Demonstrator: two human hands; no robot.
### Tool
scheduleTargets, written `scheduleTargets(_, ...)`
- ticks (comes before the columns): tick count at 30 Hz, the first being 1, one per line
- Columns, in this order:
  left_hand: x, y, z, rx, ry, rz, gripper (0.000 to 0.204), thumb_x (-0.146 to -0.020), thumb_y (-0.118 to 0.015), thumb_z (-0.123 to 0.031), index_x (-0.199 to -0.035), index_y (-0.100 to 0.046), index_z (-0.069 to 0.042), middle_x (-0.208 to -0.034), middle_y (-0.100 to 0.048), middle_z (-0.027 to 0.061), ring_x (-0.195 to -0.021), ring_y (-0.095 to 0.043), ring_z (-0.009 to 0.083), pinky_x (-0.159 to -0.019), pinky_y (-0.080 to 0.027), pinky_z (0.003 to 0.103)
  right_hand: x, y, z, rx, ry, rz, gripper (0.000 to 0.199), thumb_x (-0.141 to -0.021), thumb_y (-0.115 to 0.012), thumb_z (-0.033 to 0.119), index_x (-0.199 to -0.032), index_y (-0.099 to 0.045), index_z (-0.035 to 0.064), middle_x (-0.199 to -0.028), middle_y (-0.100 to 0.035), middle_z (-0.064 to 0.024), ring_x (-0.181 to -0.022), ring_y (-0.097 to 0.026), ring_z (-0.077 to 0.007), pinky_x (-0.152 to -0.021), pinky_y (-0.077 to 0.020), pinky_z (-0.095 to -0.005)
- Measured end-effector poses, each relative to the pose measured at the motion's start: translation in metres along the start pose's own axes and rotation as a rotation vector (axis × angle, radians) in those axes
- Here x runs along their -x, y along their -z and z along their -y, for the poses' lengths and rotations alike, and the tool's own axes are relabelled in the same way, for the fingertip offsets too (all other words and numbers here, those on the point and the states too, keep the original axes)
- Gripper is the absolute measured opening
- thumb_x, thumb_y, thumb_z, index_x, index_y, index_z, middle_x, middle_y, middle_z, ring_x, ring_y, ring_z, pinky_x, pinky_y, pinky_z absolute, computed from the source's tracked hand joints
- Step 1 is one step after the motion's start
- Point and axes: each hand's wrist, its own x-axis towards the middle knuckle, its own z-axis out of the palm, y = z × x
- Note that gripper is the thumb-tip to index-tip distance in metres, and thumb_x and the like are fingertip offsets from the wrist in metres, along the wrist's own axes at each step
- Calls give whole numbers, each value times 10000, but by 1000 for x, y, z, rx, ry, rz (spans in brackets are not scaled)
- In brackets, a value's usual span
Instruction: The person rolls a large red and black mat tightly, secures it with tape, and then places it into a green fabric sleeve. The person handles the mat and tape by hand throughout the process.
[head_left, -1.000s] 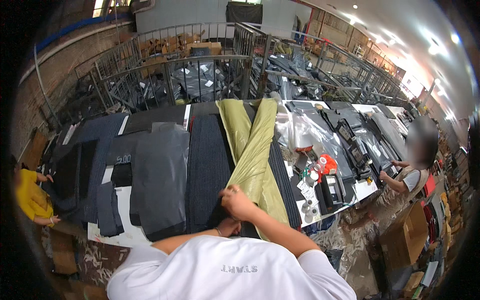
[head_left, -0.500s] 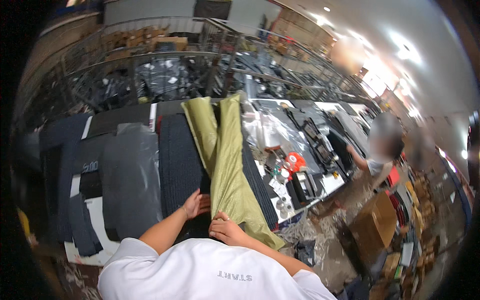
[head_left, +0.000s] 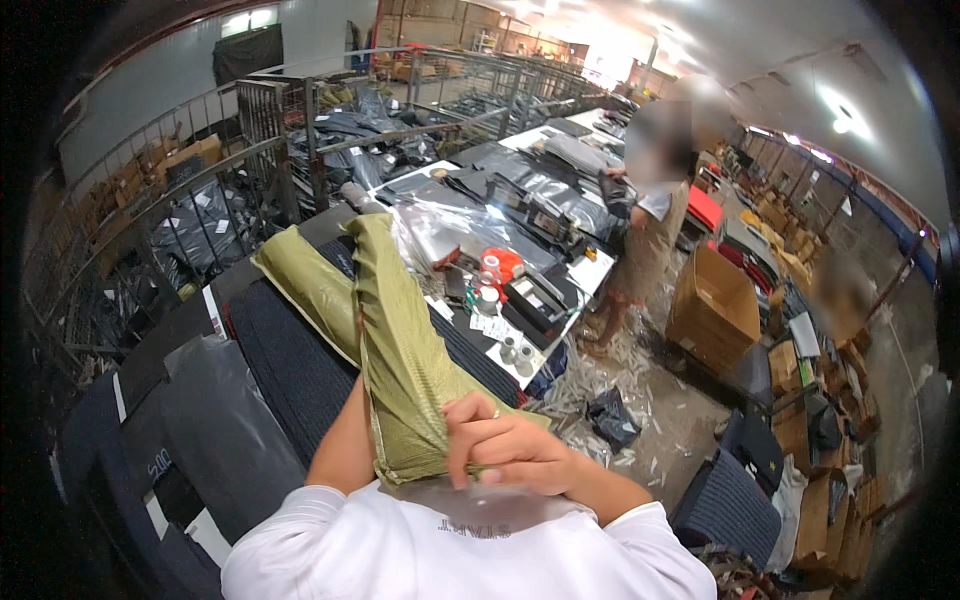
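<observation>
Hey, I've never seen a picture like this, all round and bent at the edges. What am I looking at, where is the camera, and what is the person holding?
The picture comes from a wide fisheye camera worn on a person's head, looking down at their own arms. That lens is why straight edges curve near the rim. There is no machine here, only two bare hands. The white area at the bottom is the wearer's shirt.

The right hand grips the near end of an olive green garment, bunched up close to the chest. The left hand is hidden under that cloth; only the left forearm shows.

The garment stretches away over a long table. On it lie dark folded textiles, grey plastic bags, clear plastic film and tape rolls. Another person stands at the table's far side, near a cardboard box.
</observation>
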Motion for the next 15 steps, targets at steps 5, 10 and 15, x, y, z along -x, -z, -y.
scheduleTargets(5, 30, 4, -9, -70, -126, -72, 738, -943, -546, -590, -1504, -480, -115, -1443, -585, 131, -1270, -600, 329, -1061, -508, 514, 63, 15, 22, -135, 4, -19, 392, -959, -570, 196, -612, -446, 64, -998, -728, -92, -1021, -400, -285, -1163, -212, -507)
scheduleTargets(10, 53, 44, -36, -122, -263, -197, 722, -933, -580, -571, -1485, -497, -112, -1421, -602, 137, -1246, -617, 331, -1039, -531, 508, 98, 41, -5, -343, -62, -21, 402, -959, -573, 239, -601, -490, 77, -952, -727, -105, -1026, -411, -287, -1177, -202, -502)
scheduleTargets(15, 79, 73, -84, -289, -346, -511, 604, -929, -599, -517, -1350, -607, -84, -1291, -666, 148, -1117, -664, 330, -962, -556, 479, 87, 51, -61, -534, -132, -143, 399, -1010, -540, 372, -880, -670, 18, -1101, -676, -122, -1216, -482, -272, -1212, -181, -483)
